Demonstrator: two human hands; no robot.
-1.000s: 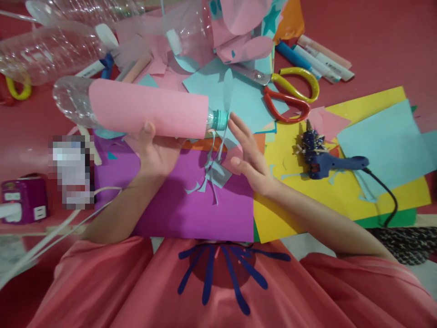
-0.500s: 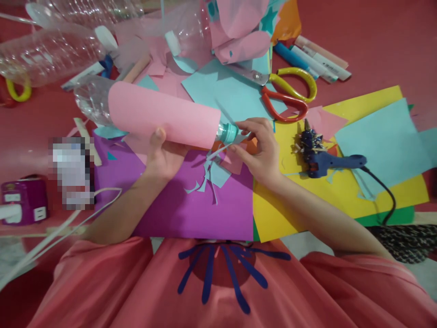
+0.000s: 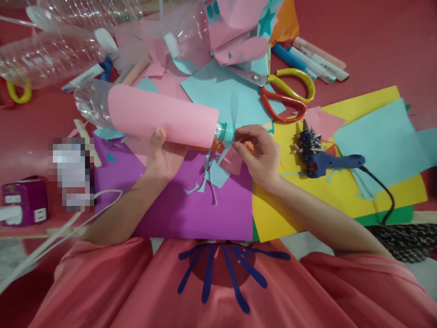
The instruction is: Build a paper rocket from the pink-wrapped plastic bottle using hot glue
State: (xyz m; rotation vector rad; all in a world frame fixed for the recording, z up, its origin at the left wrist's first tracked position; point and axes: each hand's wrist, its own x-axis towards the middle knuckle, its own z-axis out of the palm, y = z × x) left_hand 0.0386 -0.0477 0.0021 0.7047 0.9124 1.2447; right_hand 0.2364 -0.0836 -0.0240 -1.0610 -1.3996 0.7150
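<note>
My left hand (image 3: 162,157) is wrapped round a clear plastic bottle (image 3: 94,105) from below, its thumb on the pink paper sleeve (image 3: 164,114) that covers the bottle's middle. The bottle lies sideways, its teal cap (image 3: 228,132) pointing right. At the cap, the fingers of my right hand (image 3: 259,155) are closed in a pinch on a narrow light-blue paper strip (image 3: 225,151). Part of that strip hangs below the cap; its end between the fingers is mostly hidden. Light-blue paper scraps (image 3: 218,173) lie under the cap on purple paper (image 3: 205,214).
Scissors (image 3: 283,93) with red and yellow handles lie beyond my right hand. To the right, a blue glue gun (image 3: 317,161) with a cord rests on yellow paper (image 3: 290,209). Markers (image 3: 321,64), clear bottles (image 3: 51,54) and a purple plug adapter (image 3: 25,200) are around.
The fingers of my right hand have shifted slightly, and the blue strip now hangs more steeply by the cap. My left hand and the bottle have hardly moved.
</note>
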